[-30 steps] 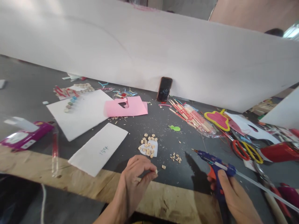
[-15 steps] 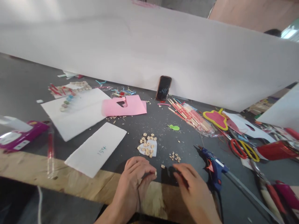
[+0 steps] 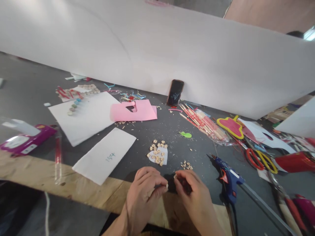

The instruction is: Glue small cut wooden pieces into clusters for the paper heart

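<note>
Between thumb and forefinger, my left hand [image 3: 145,188] pinches a small pale wooden piece [image 3: 167,186]. My right hand [image 3: 193,190] is close beside it, finger and thumb closed on another small wooden piece [image 3: 175,176], mostly covered by the fingertips. The hands do not touch. Just beyond the left hand lies a white paper shape [image 3: 163,156] with several little flower-shaped wooden pieces [image 3: 155,151] on and around it. A small heap of loose wooden pieces [image 3: 187,165] sits past the right fingers.
To the right lie a blue glue gun [image 3: 230,183], scissors [image 3: 253,158] and a red can [image 3: 295,161]. White card [image 3: 105,157], pink paper [image 3: 145,110] and a purple device [image 3: 28,139] are on the left. A phone [image 3: 175,93] leans on the white panel, near patterned sticks [image 3: 197,118].
My right hand has moved left and its fingers have closed on the small wooden piece that lay alone on the table. The left hand still pinches its piece. The view has shifted slightly.
</note>
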Demonstrator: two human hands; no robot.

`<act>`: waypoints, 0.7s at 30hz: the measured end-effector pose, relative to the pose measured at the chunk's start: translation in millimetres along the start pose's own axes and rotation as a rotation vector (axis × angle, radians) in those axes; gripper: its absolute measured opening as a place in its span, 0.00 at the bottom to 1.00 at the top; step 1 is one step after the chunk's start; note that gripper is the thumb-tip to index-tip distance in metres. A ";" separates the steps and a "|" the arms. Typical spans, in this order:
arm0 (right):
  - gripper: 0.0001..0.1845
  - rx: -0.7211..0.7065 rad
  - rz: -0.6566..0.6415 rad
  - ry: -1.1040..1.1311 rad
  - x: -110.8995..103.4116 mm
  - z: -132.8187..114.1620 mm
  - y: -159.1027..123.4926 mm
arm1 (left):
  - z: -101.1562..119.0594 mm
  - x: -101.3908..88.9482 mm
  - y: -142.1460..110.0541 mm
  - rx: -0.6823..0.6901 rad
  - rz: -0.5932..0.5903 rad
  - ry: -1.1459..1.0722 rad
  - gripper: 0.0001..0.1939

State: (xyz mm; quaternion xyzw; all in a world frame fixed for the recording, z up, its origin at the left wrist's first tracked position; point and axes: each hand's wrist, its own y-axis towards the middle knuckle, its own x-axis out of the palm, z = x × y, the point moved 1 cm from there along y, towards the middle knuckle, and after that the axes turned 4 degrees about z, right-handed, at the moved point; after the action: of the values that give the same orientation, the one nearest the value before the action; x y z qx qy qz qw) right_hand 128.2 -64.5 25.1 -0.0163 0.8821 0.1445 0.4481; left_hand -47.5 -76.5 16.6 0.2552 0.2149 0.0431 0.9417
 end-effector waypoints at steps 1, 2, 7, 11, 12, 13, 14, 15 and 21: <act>0.07 0.040 -0.010 0.114 -4.3 -2.7 -2.3 | 2.3 0.0 1.0 -0.003 0.004 -0.030 0.08; 0.07 0.095 -0.017 0.249 -8.2 -5.1 -5.4 | 4.7 0.2 2.0 -0.006 0.009 -0.060 0.08; 0.06 0.316 -0.022 0.859 -10.4 -9.2 -24.8 | 16.9 2.8 6.8 0.084 0.018 -0.146 0.08; 0.06 0.363 -0.050 1.133 -0.5 -9.4 -33.6 | 21.7 6.0 6.6 0.165 -0.005 -0.166 0.06; 0.05 0.380 -0.058 1.172 1.3 -9.7 -34.7 | 22.1 6.7 5.7 0.179 -0.003 -0.164 0.05; 0.05 0.395 -0.063 1.204 2.5 -10.0 -35.5 | 22.3 7.2 4.5 0.188 0.001 -0.168 0.05; 0.06 0.407 -0.067 1.228 3.2 -10.3 -36.2 | 22.3 7.8 3.2 0.194 0.005 -0.175 0.04; 0.06 0.419 -0.066 1.243 3.5 -10.6 -36.7 | 22.3 8.3 1.9 0.192 0.009 -0.184 0.04; 0.06 0.407 -0.035 1.240 -0.1 -12.4 -37.9 | 23.3 9.5 0.1 0.185 0.001 -0.197 0.06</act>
State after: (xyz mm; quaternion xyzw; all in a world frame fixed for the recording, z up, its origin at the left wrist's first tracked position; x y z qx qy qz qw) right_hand 124.5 -104.1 23.0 -0.0260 0.9863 -0.0690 -0.1475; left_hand -29.0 -85.4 31.1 0.3443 0.1242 -0.0016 0.9306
